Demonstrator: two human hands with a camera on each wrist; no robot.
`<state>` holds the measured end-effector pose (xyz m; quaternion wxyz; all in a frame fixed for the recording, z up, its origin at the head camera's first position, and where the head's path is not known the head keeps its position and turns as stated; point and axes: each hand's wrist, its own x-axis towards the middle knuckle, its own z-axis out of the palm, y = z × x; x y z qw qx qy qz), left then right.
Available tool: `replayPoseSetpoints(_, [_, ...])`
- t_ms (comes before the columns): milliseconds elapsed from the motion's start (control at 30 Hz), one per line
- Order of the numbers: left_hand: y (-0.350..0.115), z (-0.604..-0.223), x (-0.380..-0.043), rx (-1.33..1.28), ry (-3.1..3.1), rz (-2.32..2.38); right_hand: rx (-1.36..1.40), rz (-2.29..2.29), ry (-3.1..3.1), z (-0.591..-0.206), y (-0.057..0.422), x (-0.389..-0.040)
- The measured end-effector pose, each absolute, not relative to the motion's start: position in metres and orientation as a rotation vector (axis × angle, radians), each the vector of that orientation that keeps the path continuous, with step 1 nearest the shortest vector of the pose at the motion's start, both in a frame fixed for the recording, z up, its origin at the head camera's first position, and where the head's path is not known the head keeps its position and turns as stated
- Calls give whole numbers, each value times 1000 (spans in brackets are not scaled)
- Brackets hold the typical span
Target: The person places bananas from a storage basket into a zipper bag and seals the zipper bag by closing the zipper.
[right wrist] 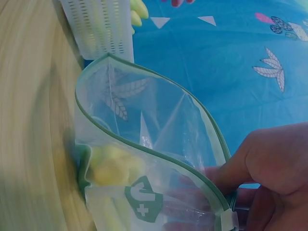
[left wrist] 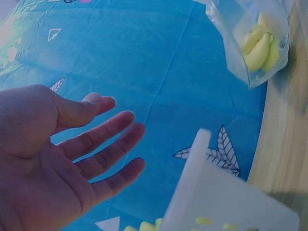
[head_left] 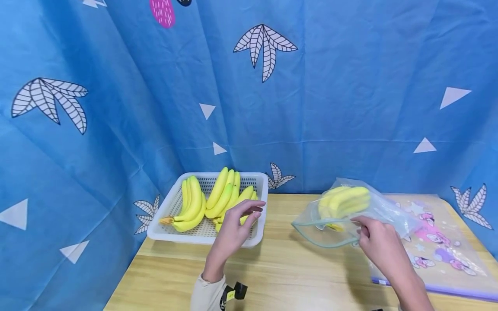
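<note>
My right hand (head_left: 381, 242) pinches the rim of a clear zip bag (right wrist: 159, 139) with a green edge, whose mouth gapes toward the left. Inside the bag lies a bunch of bananas (head_left: 344, 202). Over the right side of a white plastic basket (head_left: 155, 229) hovers my left hand (head_left: 235, 226), its fingers loosely bent and nothing held between them. The left wrist view shows that palm with fingers spread apart. Several banana bunches fill the basket, among them one bunch (head_left: 192, 207) at its left and another (head_left: 225, 194) near the middle.
A flat stack of clear printed bags (head_left: 439, 246) with a purple edge lies on the wooden table (head_left: 295, 276) at the right, partly under the zip bag. Behind the table hangs a blue patterned cloth (head_left: 350, 108).
</note>
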<state>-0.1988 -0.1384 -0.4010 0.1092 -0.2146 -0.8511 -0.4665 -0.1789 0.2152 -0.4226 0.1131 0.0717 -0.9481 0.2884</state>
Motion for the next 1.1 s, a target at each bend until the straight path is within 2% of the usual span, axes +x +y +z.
replayPoseSetpoints(567, [-185, -402, -200, -475, -2442, -1202, 242, 811, -2783, -425, 217, -175])
replayPoseSetpoints(1100, [-221, -404, -202, -181, -2547, -1139, 262, 836, -2757, -424, 217, -175])
